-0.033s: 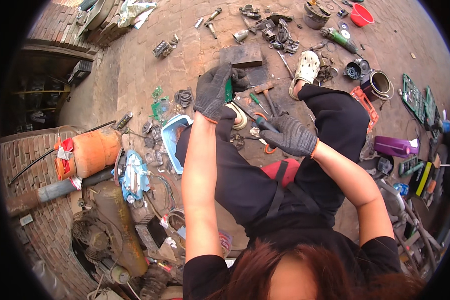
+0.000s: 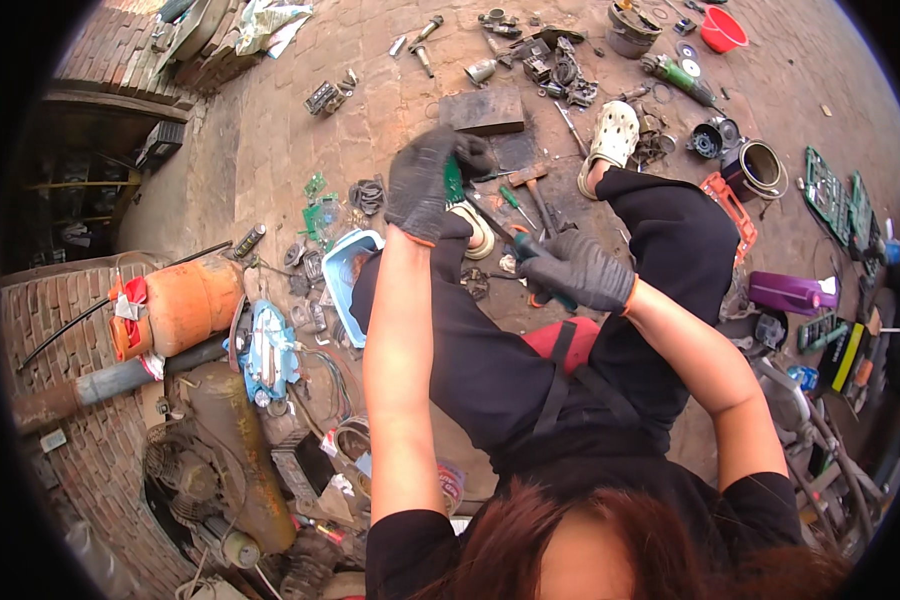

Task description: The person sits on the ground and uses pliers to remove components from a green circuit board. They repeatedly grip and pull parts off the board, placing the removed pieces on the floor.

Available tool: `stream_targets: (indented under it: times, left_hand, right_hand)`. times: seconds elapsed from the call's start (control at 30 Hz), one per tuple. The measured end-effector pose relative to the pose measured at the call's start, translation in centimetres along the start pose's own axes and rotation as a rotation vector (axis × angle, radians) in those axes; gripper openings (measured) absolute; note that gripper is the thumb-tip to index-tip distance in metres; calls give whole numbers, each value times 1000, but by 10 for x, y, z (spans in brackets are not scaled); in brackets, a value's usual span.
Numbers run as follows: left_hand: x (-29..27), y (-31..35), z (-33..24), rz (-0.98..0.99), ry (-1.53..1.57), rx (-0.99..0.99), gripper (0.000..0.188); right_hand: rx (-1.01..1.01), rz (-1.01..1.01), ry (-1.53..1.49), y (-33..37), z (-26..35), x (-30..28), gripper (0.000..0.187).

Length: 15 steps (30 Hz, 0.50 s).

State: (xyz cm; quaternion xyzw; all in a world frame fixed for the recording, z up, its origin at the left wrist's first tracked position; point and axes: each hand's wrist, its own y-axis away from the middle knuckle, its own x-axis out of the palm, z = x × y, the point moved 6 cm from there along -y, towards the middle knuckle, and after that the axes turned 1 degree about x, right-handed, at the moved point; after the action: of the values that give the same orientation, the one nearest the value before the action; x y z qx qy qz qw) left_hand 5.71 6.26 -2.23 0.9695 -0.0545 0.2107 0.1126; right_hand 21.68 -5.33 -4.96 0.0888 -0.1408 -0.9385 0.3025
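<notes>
Reaching over the black trousers (image 2: 490, 370), the left gloved hand (image 2: 425, 182) and right gloved hand (image 2: 582, 270) curl their fingers, the right round a long tool (image 2: 518, 238) between the knees, the left round a green piece (image 2: 454, 182), seemingly steadying it.

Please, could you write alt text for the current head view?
A gloved left hand holds a green piece, while the gloved right hand grips a teal-handled tool pointing toward it. On the ground nearby lie a hammer and scattered metal parts; an orange cylinder is at left.
</notes>
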Motion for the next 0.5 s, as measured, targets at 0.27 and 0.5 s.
stream_targets:
  times: [0.27, 0.5]
  left_hand:
    - [7, -12, -18, -134, 642, 98, 36]
    - [17, 1, -24, 286, 764, 156, 39]
  right_hand:
    - [26, -85, -771, 0, 6, 19, 31]
    - [121, -69, -364, 28, 13, 6, 29]
